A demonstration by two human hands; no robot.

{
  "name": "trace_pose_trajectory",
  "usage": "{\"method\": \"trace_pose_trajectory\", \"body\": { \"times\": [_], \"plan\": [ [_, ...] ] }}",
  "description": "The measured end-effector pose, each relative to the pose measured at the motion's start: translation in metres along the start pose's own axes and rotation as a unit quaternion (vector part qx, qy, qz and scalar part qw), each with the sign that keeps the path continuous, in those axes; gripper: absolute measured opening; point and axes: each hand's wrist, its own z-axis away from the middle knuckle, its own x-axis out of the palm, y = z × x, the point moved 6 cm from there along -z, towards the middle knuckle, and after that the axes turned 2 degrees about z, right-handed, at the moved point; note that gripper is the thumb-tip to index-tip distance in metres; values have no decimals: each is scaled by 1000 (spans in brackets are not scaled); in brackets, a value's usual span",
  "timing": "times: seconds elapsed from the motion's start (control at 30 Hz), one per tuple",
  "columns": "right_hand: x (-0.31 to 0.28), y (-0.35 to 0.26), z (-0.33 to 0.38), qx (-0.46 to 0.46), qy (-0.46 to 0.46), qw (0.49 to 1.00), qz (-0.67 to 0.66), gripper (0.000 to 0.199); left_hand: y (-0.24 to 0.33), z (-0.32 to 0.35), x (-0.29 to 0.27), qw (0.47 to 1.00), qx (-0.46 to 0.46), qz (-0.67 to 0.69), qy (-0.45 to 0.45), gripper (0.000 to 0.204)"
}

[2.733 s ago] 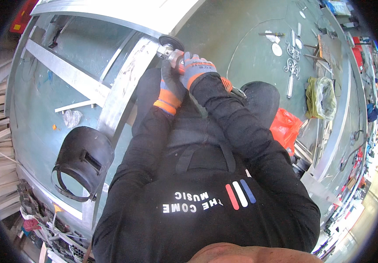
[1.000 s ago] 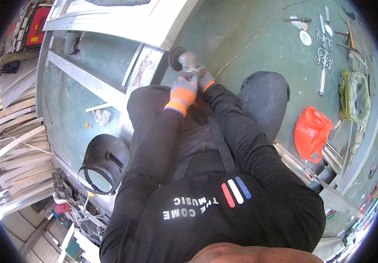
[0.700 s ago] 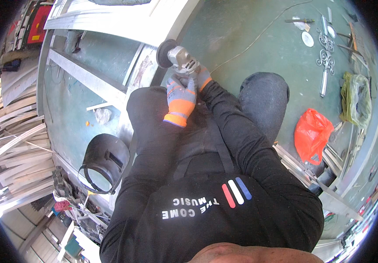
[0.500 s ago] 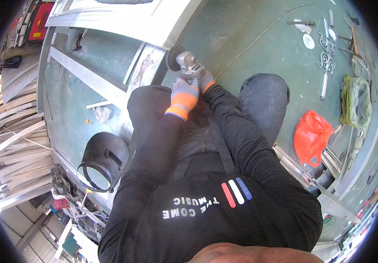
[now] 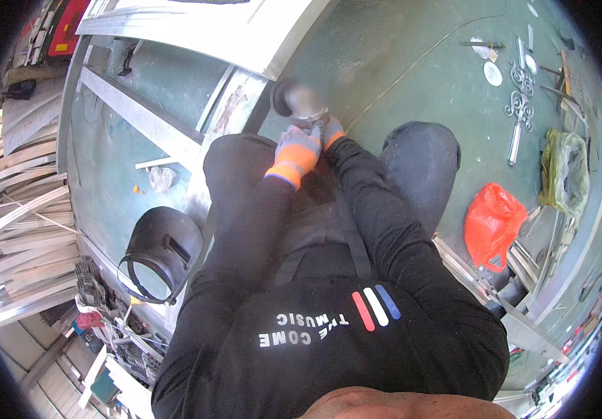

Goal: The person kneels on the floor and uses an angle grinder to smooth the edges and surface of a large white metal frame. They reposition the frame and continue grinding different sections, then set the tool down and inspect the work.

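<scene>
An angle grinder with a dark round disc is between my knees, its head partly smeared by a pale blur. My left hand, in a grey and orange work glove, is wrapped round its near side. Just beyond it, my right hand, gloved alike, grips the tool too, its fingers mostly hidden behind the left. The disc sits close to the near corner of a large silvery metal frame; whether they touch I cannot tell.
A black welding mask lies to my left, near stacked metal strips. A clear crumpled bag rests inside the frame. On the right are a red plastic bag, a green sack and scrolled metal ornaments. A cable crosses the floor.
The grinder and both hands have shifted slightly right and nearer to me. The grinder's head has become blurred, and both hands keep their hold.
</scene>
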Motion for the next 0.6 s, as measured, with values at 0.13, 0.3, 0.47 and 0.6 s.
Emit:
{"method": "trace_pose_trajectory", "body": {
  "times": [0.13, 0.3, 0.47, 0.6],
  "plan": [
    [-32, 3, -12, -176, -90, 862, 467, 46, 8, -2, 4, 998, 33, -39, -23, 78],
    [23, -26, 18, -120, -84, 936, 320, 48, 7, 22, -3, 983, 100, -119, 99, 48],
    [-21, 2, -32, -99, -35, 985, 138, 35, 5, -2, 1, 991, 72, -81, 84, 45],
    [-16, -4, -7, -172, -69, 884, 428, 32, -3, -3, 6, 1000, 0, -10, 6, 74]
  ]
}}
